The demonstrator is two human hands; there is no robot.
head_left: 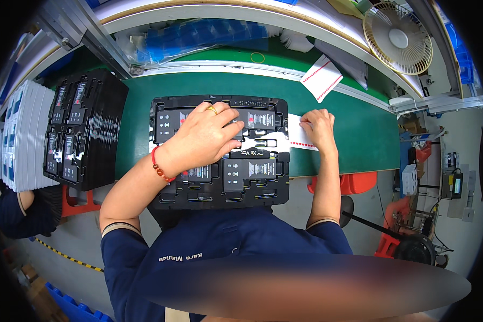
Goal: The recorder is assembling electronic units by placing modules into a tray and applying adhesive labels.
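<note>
A black plastic tray (209, 198) lies before me on the green bench, with flat black batteries (255, 168) in its recesses. My left hand (212, 134) rests palm down over the tray's upper middle. Its fingers are apart and slightly bent, hiding part of the batteries beneath; it wears a ring and a red bead bracelet. To the right of the tray, my right hand (320, 129) is over a white sheet with a row of small red marks (300, 140). The fingers there are pinched together at the sheet, and whatever is between them is too small to make out.
Stacked black battery trays (86, 129) stand at the left, beside a stack of white trays (29, 139). Another white sheet with red marks (322, 79) lies at the bench's far edge. A fan (398, 38) is at upper right. A red stool (354, 183) stands below the bench.
</note>
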